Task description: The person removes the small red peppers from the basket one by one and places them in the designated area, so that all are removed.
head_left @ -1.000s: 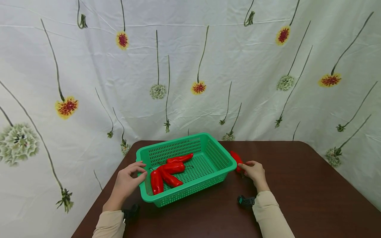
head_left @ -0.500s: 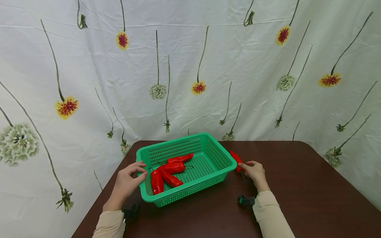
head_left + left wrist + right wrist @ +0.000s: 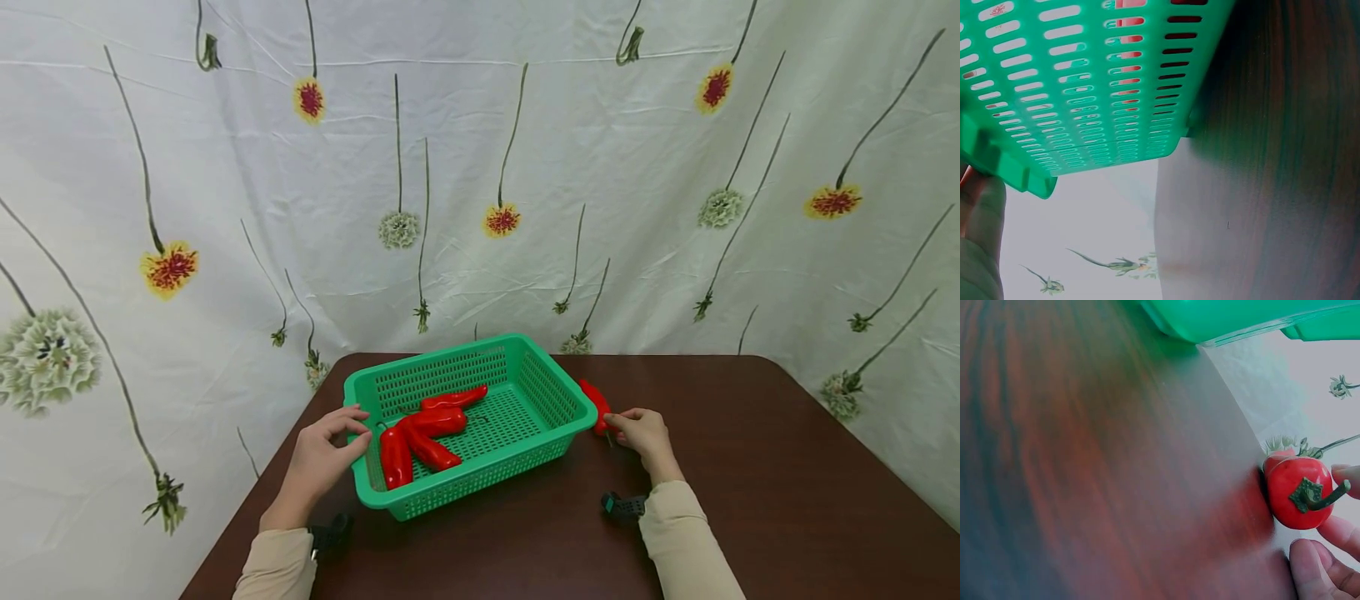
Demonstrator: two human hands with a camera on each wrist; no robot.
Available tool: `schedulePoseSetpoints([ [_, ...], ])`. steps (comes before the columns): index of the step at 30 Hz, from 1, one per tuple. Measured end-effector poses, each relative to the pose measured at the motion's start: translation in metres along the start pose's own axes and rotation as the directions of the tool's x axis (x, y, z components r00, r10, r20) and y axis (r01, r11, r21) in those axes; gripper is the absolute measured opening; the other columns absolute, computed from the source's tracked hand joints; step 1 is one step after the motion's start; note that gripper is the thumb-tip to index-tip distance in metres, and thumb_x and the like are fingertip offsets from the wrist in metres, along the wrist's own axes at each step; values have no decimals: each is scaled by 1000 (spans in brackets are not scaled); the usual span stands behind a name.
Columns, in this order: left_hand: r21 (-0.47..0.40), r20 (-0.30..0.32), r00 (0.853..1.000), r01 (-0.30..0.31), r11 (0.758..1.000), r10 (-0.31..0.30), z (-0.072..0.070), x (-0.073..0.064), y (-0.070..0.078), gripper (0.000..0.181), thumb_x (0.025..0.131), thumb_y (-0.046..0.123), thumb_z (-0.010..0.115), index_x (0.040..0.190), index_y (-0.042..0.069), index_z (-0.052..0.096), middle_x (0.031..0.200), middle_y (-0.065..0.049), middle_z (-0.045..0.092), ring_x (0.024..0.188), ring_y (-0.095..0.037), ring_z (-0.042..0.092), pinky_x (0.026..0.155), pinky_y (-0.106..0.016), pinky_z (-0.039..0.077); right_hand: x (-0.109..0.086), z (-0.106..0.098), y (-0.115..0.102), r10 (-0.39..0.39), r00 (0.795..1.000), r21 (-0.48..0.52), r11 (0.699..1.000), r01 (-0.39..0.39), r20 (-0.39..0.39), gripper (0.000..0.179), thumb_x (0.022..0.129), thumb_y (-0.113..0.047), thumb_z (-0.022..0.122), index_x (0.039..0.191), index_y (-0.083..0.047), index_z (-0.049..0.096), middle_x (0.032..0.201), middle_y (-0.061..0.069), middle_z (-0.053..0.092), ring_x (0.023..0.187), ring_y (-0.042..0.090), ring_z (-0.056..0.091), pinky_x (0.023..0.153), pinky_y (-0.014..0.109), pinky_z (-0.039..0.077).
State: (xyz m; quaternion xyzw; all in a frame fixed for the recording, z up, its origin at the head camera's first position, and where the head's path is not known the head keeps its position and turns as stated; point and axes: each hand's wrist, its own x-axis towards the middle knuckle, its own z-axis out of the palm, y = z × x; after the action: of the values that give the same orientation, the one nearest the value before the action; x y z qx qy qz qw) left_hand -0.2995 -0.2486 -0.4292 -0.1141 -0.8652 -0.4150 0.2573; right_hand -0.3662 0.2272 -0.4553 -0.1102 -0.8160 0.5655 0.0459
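A green plastic basket (image 3: 480, 450) stands on the table with several long red peppers (image 3: 438, 423) lying inside. My left hand (image 3: 318, 458) is at the basket's left end, thumb and fingertips curled at its rim; in the left wrist view those fingers (image 3: 988, 212) meet the lip. Just outside the basket's right end, another long red pepper (image 3: 595, 400) lies with its green stem toward me. My right hand (image 3: 643, 435) pinches it near the stem end. In the right wrist view, fingers (image 3: 1341, 534) sit around the pepper (image 3: 1297, 494).
The dark brown wooden table (image 3: 765, 467) reaches out to the right of the basket. Behind it hangs a white flower-print cloth (image 3: 660, 250). A dark wrist strap (image 3: 622, 507) shows below the right hand, and another strap (image 3: 330, 533) by the left.
The stem end of the pepper at my right hand has shifted slightly leftward, the hand barely moving with it. The left hand and the basket stay in place.
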Motion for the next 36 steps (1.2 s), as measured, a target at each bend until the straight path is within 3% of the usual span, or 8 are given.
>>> schedulePoseSetpoints([
  [7,-15,3,1000,5,1000,-5,0,0,1,5,88,6,72,91,5,76,123,-15,70,126,-30,59,86,-3,42,0,0,0,8,1000,18,1000,-8,5,34,93,-25,68,105,7,65,119,25,59,83,19,68,78,31,61],
  [19,-5,5,1000,8,1000,-8,0,0,0,5,88,7,72,91,4,76,123,-15,70,127,-33,59,88,-6,42,-1,-1,-2,7,1000,41,999,-7,-10,32,95,-23,64,107,7,64,110,20,64,74,11,68,75,31,61],
  [28,-8,7,1000,9,1000,-9,0,0,0,6,88,6,72,91,3,76,123,-15,70,127,-33,59,87,-4,40,-3,-5,-9,-3,999,34,999,4,-43,33,96,-23,62,111,7,63,113,21,61,74,15,65,72,29,60],
  [36,2,-1,1000,0,1000,0,0,1,0,4,88,6,72,88,6,76,121,-16,71,126,-34,59,87,-4,40,-8,-12,-22,-36,996,-13,999,35,-84,37,96,-29,64,112,4,64,114,21,66,81,22,71,78,39,59],
])
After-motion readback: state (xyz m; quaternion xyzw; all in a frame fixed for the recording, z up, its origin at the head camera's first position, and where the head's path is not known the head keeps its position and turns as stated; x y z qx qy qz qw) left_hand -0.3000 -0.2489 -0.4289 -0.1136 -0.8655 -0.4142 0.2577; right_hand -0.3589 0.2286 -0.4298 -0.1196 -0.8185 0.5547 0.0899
